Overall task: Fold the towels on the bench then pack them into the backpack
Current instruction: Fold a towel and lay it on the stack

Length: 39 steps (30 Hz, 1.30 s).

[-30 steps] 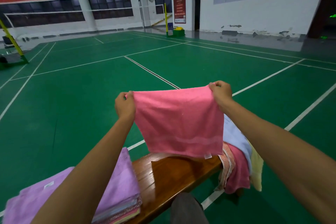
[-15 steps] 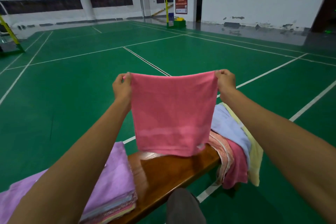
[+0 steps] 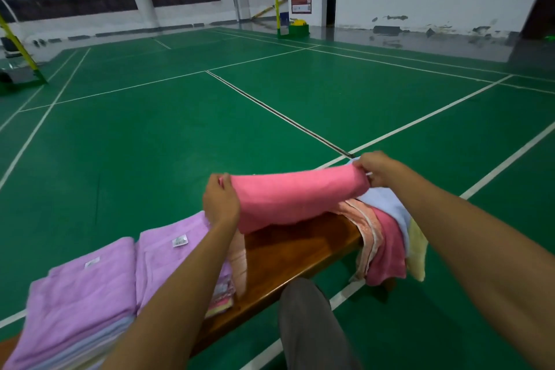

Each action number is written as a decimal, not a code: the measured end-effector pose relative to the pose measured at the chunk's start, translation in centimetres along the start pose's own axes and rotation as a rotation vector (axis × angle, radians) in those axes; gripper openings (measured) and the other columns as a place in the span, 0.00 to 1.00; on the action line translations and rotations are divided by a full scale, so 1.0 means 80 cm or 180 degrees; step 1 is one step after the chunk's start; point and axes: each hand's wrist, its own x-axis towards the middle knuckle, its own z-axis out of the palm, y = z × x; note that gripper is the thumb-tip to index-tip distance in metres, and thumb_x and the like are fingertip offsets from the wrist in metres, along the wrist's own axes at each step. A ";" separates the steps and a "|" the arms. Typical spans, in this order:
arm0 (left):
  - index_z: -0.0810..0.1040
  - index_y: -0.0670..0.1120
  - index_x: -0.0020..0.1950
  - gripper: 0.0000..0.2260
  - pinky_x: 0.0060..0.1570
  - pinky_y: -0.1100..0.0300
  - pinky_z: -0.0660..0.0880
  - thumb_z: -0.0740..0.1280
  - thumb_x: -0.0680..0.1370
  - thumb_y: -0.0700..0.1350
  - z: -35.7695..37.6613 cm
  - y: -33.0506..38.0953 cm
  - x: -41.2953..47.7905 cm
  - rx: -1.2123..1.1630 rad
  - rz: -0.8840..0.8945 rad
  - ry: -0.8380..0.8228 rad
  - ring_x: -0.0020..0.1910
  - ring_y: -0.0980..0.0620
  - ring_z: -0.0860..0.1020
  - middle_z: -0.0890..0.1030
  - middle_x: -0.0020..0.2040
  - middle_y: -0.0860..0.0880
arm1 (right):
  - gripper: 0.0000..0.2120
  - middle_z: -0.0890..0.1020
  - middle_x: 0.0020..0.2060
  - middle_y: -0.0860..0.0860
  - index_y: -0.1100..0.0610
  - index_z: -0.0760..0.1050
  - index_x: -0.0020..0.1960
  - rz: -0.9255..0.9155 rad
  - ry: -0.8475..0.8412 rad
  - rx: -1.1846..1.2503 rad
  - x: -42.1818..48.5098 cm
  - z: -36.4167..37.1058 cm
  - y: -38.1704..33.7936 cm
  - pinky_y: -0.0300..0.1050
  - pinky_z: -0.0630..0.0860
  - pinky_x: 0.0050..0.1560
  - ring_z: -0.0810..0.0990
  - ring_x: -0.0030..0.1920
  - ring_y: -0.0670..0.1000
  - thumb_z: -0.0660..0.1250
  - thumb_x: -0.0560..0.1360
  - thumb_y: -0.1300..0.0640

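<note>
A pink towel [image 3: 294,198] stretches between both hands, low over the wooden bench [image 3: 288,255], and its lower part drapes onto the wood. My left hand [image 3: 220,201] grips its left end and my right hand [image 3: 375,168] pinches its right end. On the bench's left stand two stacks of folded towels [image 3: 87,294] with purple ones on top. At the right end, a heap of unfolded towels [image 3: 387,237] in blue, peach, pink and yellow hangs over the edge. No backpack is in view.
The bench stands on a green badminton court floor [image 3: 180,144] with white lines. My knee in grey trousers [image 3: 306,318] rises in front of the bench. Net posts and a white wall lie far behind.
Both hands have lowered the pink towel from a raised, hanging spread down onto the bench. The view has tilted down, showing more of the folded stacks.
</note>
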 end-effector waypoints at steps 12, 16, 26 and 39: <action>0.78 0.42 0.62 0.14 0.53 0.52 0.78 0.60 0.78 0.37 0.012 -0.054 -0.049 0.2707 0.0299 -0.1785 0.60 0.42 0.80 0.81 0.61 0.41 | 0.05 0.78 0.50 0.60 0.62 0.74 0.51 0.0423 -0.0236 -0.0914 0.005 0.011 0.124 0.53 0.80 0.51 0.79 0.53 0.61 0.68 0.78 0.61; 0.77 0.42 0.65 0.16 0.58 0.52 0.78 0.59 0.79 0.37 0.027 -0.067 -0.044 0.3079 0.0431 -0.1935 0.63 0.43 0.79 0.79 0.64 0.42 | 0.07 0.81 0.50 0.60 0.62 0.79 0.51 0.0191 0.0031 -0.1465 0.027 0.030 0.138 0.52 0.80 0.52 0.80 0.51 0.61 0.69 0.77 0.59; 0.72 0.38 0.68 0.17 0.58 0.49 0.77 0.58 0.80 0.38 0.060 -0.078 0.002 0.2980 0.0090 -0.1733 0.62 0.42 0.79 0.79 0.64 0.41 | 0.11 0.83 0.46 0.58 0.62 0.83 0.51 -0.0455 0.0423 -0.1325 0.062 0.057 0.136 0.45 0.72 0.47 0.80 0.49 0.60 0.63 0.79 0.60; 0.61 0.45 0.74 0.20 0.60 0.46 0.73 0.57 0.82 0.44 0.106 -0.112 0.004 0.3042 -0.0084 -0.1680 0.66 0.40 0.74 0.73 0.69 0.41 | 0.14 0.83 0.51 0.57 0.58 0.80 0.54 -0.0786 0.0166 -0.2368 0.097 0.087 0.182 0.46 0.71 0.49 0.80 0.51 0.58 0.62 0.82 0.50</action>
